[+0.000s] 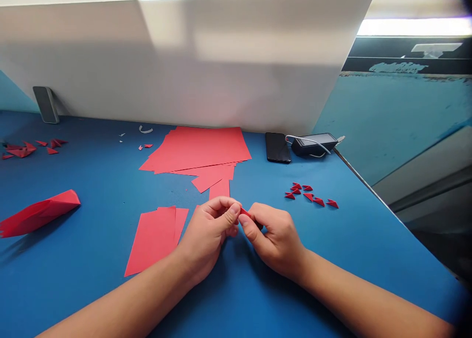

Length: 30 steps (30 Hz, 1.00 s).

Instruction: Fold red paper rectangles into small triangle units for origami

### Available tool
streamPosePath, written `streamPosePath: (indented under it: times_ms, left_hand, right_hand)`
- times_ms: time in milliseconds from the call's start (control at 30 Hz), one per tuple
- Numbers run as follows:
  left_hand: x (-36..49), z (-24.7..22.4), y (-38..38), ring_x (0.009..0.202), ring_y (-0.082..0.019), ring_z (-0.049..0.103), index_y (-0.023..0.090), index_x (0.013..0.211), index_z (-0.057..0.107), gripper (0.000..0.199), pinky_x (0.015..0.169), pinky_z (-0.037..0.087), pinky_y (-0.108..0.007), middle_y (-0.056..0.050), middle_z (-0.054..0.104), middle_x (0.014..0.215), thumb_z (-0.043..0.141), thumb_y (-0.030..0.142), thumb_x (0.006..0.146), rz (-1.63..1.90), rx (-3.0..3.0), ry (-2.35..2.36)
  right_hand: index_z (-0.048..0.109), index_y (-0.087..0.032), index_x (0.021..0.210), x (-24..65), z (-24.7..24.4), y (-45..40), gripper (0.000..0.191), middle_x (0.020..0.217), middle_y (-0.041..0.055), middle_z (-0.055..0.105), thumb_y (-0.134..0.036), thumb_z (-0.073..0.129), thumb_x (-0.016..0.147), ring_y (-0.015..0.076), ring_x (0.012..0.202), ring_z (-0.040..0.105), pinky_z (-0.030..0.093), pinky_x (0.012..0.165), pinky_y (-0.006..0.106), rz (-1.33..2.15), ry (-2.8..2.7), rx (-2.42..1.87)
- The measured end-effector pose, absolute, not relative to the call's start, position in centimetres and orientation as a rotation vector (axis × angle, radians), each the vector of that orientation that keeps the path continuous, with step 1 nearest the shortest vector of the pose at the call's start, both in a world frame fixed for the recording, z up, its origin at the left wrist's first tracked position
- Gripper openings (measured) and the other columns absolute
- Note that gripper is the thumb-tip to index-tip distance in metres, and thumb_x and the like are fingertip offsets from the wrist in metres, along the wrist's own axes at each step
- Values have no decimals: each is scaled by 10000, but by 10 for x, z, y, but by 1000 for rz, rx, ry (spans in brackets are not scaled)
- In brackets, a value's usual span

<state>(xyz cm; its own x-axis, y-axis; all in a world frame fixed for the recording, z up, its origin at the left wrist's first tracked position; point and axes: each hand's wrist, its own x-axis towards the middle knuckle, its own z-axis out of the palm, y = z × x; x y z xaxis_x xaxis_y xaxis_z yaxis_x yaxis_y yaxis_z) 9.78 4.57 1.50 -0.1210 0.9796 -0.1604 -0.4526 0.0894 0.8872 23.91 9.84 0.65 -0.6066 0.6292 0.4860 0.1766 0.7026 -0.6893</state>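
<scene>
Between my two hands, over the middle of the blue table, is a small folded red paper piece (pixel 245 212), mostly hidden by the fingers. My left hand (pixel 216 225) pinches its left end with thumb and fingertips. On its other end my right hand (pixel 275 237) is closed, thumb against curled forefinger. Below and left of my left hand lie red paper rectangles (pixel 155 237), partly under the wrist. Narrower red paper strips (pixel 219 188) lie just beyond the fingers. To the right sit several small folded red triangles (pixel 309 197).
Large red sheets (pixel 206 148) are stacked at the back, before a white board (pixel 236 82). A black phone (pixel 278 147) and a dark box with a cable (pixel 313 144) stand back right. At left are a folded red paper form (pixel 44 211), more triangles (pixel 22 151) and a leaning phone (pixel 46 105).
</scene>
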Motion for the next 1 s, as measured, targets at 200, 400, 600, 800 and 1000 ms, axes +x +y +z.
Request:
streamPosePath:
  times_ms: [200,400,600,800,1000]
  left_hand:
    - [104,21,44,589,-69,456,133,714,591,184,553,389,-188,3,529,675,695,265,789,1384,601,913]
    - [108,25,43,554,-58,413,137,676,564,204,532,360,-180,24,476,635,695,254,779,1376,553,872]
    - [101,21,43,550,-66,446,152,745,542,195,528,382,-195,29,483,644,645,292,833,1305,731,884]
    - [94,17,45,463,-78,429,173,704,474,313,427,349,-203,35,466,573,521,414,898,1107,932,976]
    - [95,20,44,413,-66,336,183,640,413,351,388,278,-194,64,379,477,495,394,909,1184,1025,1007]
  right_hand:
    - [479,-196,606,238,10,93,323,571,-15,464,-250,434,921,114,526,412,342,536,257,901,-2077,-626]
    - [535,-186,596,238,19,89,355,545,-18,431,-269,435,927,114,507,385,328,519,260,966,-2020,-659]
    - [597,-175,589,241,25,87,366,548,-8,480,-239,449,918,112,514,410,332,530,259,1090,-1975,-598]
    - [542,-183,580,240,28,86,364,527,-14,479,-287,447,916,106,466,338,304,484,261,1399,-1843,-590]
    - [403,-194,568,236,14,88,406,517,-47,327,-408,483,904,92,472,265,233,438,247,1679,-1652,-595]
